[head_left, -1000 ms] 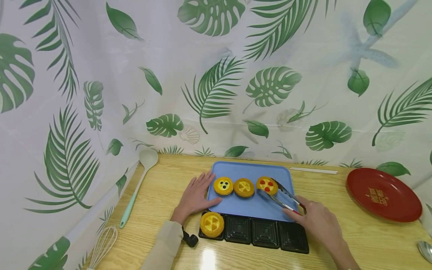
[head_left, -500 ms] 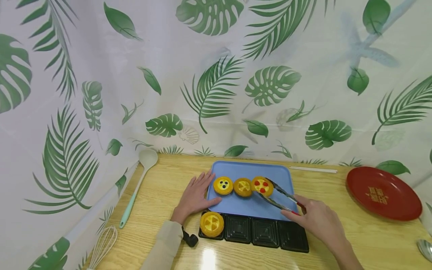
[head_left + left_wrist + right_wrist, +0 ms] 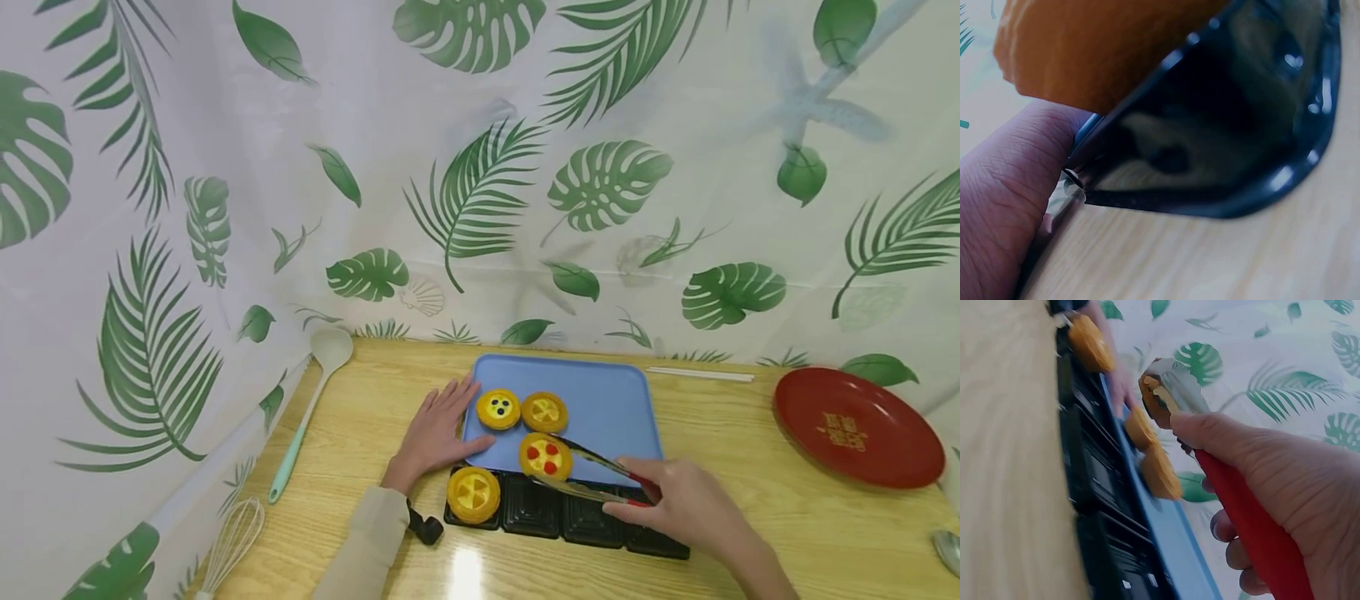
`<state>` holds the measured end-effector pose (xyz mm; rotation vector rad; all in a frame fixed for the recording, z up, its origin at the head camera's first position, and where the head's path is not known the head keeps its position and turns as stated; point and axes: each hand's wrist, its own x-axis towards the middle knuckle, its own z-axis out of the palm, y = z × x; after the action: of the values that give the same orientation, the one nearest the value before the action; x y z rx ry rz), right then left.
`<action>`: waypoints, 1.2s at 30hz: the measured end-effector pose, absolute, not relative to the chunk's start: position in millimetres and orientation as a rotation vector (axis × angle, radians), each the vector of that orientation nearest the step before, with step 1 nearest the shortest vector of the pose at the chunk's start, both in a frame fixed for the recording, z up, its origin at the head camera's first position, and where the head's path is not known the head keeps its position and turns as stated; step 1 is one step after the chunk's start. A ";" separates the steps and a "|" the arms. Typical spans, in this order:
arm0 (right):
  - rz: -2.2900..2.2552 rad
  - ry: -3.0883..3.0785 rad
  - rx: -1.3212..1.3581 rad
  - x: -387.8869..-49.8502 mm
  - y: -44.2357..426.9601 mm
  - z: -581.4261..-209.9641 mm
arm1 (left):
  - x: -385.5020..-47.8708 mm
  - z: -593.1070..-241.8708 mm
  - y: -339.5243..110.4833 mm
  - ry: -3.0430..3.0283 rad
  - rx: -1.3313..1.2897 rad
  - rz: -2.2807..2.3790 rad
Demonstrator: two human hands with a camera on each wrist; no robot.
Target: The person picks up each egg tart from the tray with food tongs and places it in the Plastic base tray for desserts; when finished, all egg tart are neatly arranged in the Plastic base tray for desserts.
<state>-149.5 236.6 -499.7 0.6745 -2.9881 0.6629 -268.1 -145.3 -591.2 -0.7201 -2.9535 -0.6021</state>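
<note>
My right hand (image 3: 686, 504) grips metal tongs (image 3: 581, 490) with red handles (image 3: 1250, 531). Between the tongs' tips is a tart with red dots (image 3: 545, 455), raised over the front edge of the blue tray (image 3: 607, 408). My left hand (image 3: 435, 433) rests flat on that tray's left edge. On the tray sit a tart with dark dots (image 3: 498, 409) and a plain-topped tart (image 3: 544, 412). A black tray with square compartments (image 3: 528, 507) lies in front; a tart (image 3: 473, 495) fills its leftmost compartment. In the left wrist view that tart (image 3: 1085, 56) looms close.
To the right is a red oval plate (image 3: 855, 429), with white chopsticks (image 3: 701, 375) near the back. A ladle with a mint handle (image 3: 300, 437) and a whisk (image 3: 231, 537) lie at the left. A leaf-printed curtain (image 3: 480, 167) borders the table behind.
The tongs have taken the red-dotted tart from the blue tray's back row, shifting it left and then toward the black tray. My left hand stays put.
</note>
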 end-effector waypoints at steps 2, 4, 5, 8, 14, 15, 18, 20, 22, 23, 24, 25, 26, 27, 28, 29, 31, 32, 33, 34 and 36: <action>0.688 -2.988 0.750 -145.1 233.5 -501.5 | -268.9 -591.1 -144.7 -2.949 -0.723 -0.602; 0.691 -3.017 0.798 -141.8 230.2 -502.5 | -269.3 -590.8 -144.6 -2.956 -0.718 -0.596; 0.675 -3.035 0.815 -140.6 228.7 -502.8 | -269.5 -590.8 -144.6 -2.957 -0.716 -0.593; 0.642 -3.106 0.823 -138.2 225.4 -502.6 | -269.8 -590.1 -144.7 -2.961 -0.709 -0.596; 0.596 -3.178 0.798 -134.6 220.7 -503.3 | -270.4 -589.2 -144.9 -2.966 -0.710 -0.582; 0.592 -3.180 0.796 -134.2 220.2 -503.4 | -270.3 -589.0 -144.8 -2.966 -0.711 -0.581; 0.593 -3.184 0.772 -133.4 219.6 -502.7 | -269.9 -588.2 -144.7 -2.962 -0.712 -0.584; 0.606 -3.190 0.747 -132.4 219.6 -500.4 | -269.7 -588.0 -144.6 -2.957 -0.711 -0.592; 0.625 -3.189 0.710 -131.6 220.1 -497.8 | -269.5 -587.8 -144.5 -2.953 -0.713 -0.598; 0.629 -3.179 0.696 -131.3 220.6 -496.7 | -269.4 -587.9 -144.5 -2.951 -0.715 -0.599; 0.632 -3.168 0.686 -131.3 221.2 -496.0 | -269.4 -588.0 -144.5 -2.948 -0.717 -0.599; 0.650 -3.151 0.679 -131.5 221.8 -495.3 | -269.3 -588.0 -144.6 -2.947 -0.719 -0.600; 0.658 -3.125 0.676 -131.9 222.5 -495.0 | -269.3 -588.0 -144.6 -2.949 -0.719 -0.600; 0.668 -3.095 0.673 -132.7 223.2 -495.4 | -269.2 -588.2 -144.6 -2.950 -0.720 -0.598; 0.671 -3.055 0.677 -134.0 224.1 -496.0 | -269.1 -588.3 -144.7 -2.951 -0.721 -0.597; 0.664 -3.017 0.667 -135.7 224.9 -496.7 | -269.0 -588.4 -144.8 -2.953 -0.721 -0.597; 0.637 -2.947 0.635 -140.5 226.3 -498.8 | -268.6 -588.7 -144.8 -2.956 -0.719 -0.598; 0.608 -2.920 0.610 -143.6 227.1 -500.0 | -268.5 -588.8 -144.7 -2.958 -0.719 -0.598; 0.586 -2.899 0.580 -147.1 227.9 -501.2 | -268.3 -589.0 -144.7 -2.960 -0.718 -0.598; 0.563 -2.886 0.547 -150.9 228.9 -502.2 | -268.2 -589.2 -144.6 -2.961 -0.718 -0.596; 0.523 -2.879 0.498 -158.7 230.4 -504.5 | -268.1 -589.4 -144.6 -2.962 -0.719 -0.590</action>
<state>-158.7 230.4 -504.5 0.4983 -2.8785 0.5229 -268.1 -144.6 -589.4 -0.7189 -2.9623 -0.5897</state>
